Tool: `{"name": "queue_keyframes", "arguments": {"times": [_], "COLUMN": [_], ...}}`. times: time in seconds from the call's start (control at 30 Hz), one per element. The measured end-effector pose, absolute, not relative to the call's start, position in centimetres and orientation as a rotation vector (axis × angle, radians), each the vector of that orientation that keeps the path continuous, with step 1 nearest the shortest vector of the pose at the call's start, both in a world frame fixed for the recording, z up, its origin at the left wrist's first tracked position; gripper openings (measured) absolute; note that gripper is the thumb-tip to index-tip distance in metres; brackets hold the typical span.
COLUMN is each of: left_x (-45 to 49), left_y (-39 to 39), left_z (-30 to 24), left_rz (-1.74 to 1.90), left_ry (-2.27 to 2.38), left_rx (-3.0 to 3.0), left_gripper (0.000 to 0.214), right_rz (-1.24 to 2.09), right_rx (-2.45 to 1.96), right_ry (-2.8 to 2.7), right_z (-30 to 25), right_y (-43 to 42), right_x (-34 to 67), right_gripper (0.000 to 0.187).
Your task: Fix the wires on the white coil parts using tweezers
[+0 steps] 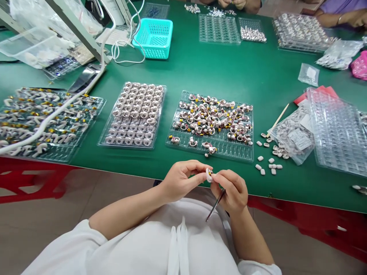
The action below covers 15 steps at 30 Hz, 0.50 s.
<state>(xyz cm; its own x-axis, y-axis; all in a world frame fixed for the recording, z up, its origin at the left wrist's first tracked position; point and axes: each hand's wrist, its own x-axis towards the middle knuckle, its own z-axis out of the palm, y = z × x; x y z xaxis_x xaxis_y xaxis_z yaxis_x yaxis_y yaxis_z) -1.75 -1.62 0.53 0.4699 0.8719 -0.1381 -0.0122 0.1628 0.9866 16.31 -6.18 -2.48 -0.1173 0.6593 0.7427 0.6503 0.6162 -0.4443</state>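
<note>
My left hand (180, 179) pinches a small white earbud-shaped part (209, 175) at the table's near edge. My right hand (231, 190) is closed on metal tweezers (215, 206), whose tips meet the part; the tweezers point down toward my lap. Just beyond my hands lies a clear tray (210, 151) heaped with similar white parts with wires and yellow bits. To its left sits a clear tray (133, 114) filled with neat rows of round white shells.
A clear tray (46, 118) of parts lies far left under a white cable. Loose white caps (268, 163), a bag of parts (294, 135) and stacked clear trays (338, 131) are at right. A teal basket (154, 37) stands behind. Other people's hands work across the table.
</note>
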Motion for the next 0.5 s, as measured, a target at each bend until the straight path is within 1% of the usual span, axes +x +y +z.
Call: {"name": "queue_keyframes", "arguments": {"times": [0.2, 0.5], "left_x": [-1.7, -0.5], "left_y": [-1.5, -0.8], "left_z": [1.2, 1.5], "left_rz": [0.729, 0.655], "left_ry": [0.938, 0.926], "left_rx": [1.265, 1.263], "left_gripper": [0.015, 0.012], "right_rz": [0.034, 0.144], "right_rx": [-1.062, -1.154], "right_ry": [-1.837, -1.813], "right_z": [-2.5, -2.7], "right_y": [-6.1, -7.2], "right_x": [16.1, 16.5], "right_gripper": [0.024, 0.023]}}
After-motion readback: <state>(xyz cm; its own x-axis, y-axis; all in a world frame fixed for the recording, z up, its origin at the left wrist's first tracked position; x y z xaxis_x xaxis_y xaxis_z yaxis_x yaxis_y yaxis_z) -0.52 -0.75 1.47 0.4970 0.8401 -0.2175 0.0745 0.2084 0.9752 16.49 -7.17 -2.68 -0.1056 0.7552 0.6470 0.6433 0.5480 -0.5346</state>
